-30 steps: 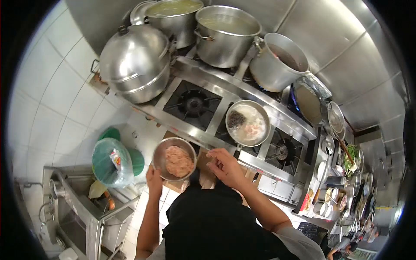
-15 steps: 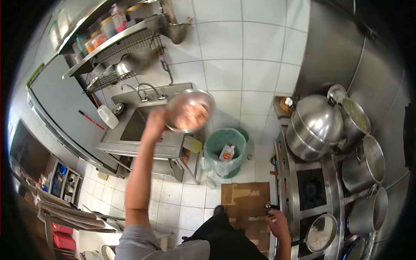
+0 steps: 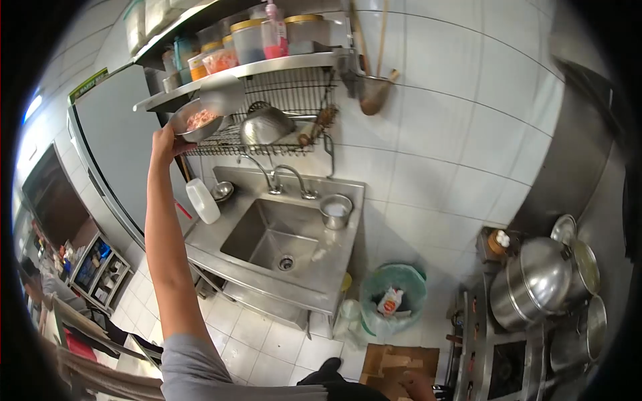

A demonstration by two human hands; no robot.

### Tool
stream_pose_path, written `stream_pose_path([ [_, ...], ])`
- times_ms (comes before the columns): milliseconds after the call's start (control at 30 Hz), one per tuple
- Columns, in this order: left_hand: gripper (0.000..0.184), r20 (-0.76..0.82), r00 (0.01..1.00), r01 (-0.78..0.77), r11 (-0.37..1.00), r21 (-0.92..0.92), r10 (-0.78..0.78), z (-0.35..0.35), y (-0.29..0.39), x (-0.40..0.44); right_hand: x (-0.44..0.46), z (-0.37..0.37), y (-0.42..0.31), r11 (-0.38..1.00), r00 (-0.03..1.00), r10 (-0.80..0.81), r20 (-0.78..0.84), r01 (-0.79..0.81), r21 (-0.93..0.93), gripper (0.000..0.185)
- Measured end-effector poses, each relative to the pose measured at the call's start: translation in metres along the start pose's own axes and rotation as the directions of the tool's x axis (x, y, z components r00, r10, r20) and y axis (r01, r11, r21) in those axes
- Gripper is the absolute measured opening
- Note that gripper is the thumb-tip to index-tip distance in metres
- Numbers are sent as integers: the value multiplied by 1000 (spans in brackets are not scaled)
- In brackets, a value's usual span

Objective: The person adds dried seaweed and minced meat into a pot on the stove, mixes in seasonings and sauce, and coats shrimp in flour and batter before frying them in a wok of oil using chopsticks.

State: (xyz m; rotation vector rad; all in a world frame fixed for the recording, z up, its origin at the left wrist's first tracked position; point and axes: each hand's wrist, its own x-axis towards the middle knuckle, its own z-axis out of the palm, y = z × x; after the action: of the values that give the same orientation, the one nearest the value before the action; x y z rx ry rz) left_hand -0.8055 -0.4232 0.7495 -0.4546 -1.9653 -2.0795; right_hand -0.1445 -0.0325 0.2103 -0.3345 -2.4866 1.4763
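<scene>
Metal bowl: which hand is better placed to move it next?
Left, likely: the left hand holds the metal bowl near the wire rack; the right hand is well away from it.

No text is being made out: marks on the green strip [image 3: 87, 85] and the packet [image 3: 390, 303] in the bin [image 3: 372, 289] are being blurred.

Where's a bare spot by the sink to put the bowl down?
For the bowl, there's mostly bare counter between the basin and the right edge, in front of the small pot. The basin looks mostly bare too. Crowded: the shelf with its jars, and the wire rack below.
</scene>
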Motion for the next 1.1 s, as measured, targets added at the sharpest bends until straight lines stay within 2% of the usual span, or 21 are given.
stream_pose_path([
  [67,43,-108,993,-65,995,-78,57,-25,-11,30,42,4,-59,879,988,108,106,-45,-474,24],
  [100,44,-116,990,-82,997,-4,81,-31,-6,34,62,5,-86,877,987,112,113,-44,-478,24],
  [200,39,-79,995,-59,998,-5,58,-70,-16,67,113,10,-148,819,828,549,114,-506,-270,44],
  [300,35,-58,977,-199,974,103,206,-78,-36,31,124,21,-124,821,833,534,147,-469,-324,49],
  [367,33,0,979,-193,929,315,204,-85,-62,-6,134,25,-110,818,826,519,219,-407,-406,49],
  [400,34,63,971,-240,941,239,232,-68,-73,-40,130,29,-96,812,818,505,275,-342,-473,49],
  [433,35,119,986,-149,937,315,117,-54,-80,-70,123,38,-64,812,818,479,319,-274,-516,47],
  [467,42,72,991,-130,962,240,116,-40,-116,-96,138,29,-116,819,827,503,251,-364,-443,42],
  [500,50,91,995,-86,868,488,48,-33,-149,-114,138,37,-99,769,792,566,229,-408,-492,38],
  [533,49,399,916,-126,910,394,-47,-29,-192,-125,137,49,-83,770,819,559,129,-456,-446,35],
  [567,46,494,869,-262,818,512,-31,-3,-233,-149,140,38,-119,693,717,685,132,-584,-424,34],
  [600,38,504,864,-216,904,368,1,29,-295,-178,126,44,-117,754,794,608,20,-569,-327,34],
  [633,31,744,668,-331,884,330,-27,75,-294,-215,111,51,-114,818,852,515,-93,-521,-243,35],
  [667,24,800,576,-74,964,257,-169,117,-293,-260,98,57,-116,784,814,553,-181,-581,-220,35],
  [733,12,834,337,490,838,241,-437,199,-290,-350,44,76,-121,737,674,627,-390,-676,16,33],
  [767,9,861,251,323,876,357,-443,227,-264,-381,16,90,-114,663,564,669,-484,-747,46,32],
  [867,9,930,-167,280,889,364,-328,284,-264,-443,-82,150,-101,506,243,701,-671,-832,228,30],
  [933,9,892,-383,224,913,342,-240,316,-237,-492,-136,186,-121,347,-85,712,-697,-820,455,32],
  [1000,9,803,-577,158,944,290,-150,339,-209,-552,-184,221,-130,337,-311,683,-661,-668,663,35],
  [1067,14,577,-816,99,977,191,-30,341,-191,-638,-223,272,-141,175,-563,649,-511,-543,821,36],
  [1100,12,483,-876,99,978,185,-3,321,-158,-685,-234,295,-152,192,-678,560,-476,-453,871,35],
])
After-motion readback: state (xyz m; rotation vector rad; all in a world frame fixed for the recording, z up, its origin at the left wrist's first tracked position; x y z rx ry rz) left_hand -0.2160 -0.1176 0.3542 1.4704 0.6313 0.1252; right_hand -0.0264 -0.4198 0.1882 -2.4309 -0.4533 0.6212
